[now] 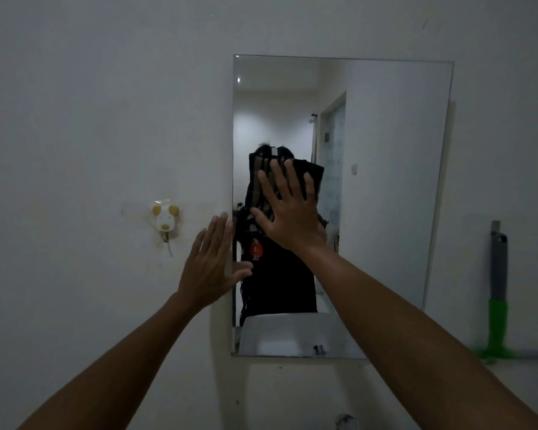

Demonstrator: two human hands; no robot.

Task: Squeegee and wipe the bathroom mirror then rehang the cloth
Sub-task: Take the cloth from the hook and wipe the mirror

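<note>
Mirror: spread fingers flattening cloth

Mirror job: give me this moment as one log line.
phase: wiping | right hand: flat, pressing cloth on mirror | left hand: open at mirror's left edge | squeegee: leaning on wall | hook: empty

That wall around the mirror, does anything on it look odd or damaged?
Nothing looks broken. The wall is faintly stained beside the animal-shaped hook, which hangs empty. The mirror sits straight; the squeegee leans at its right.
</note>
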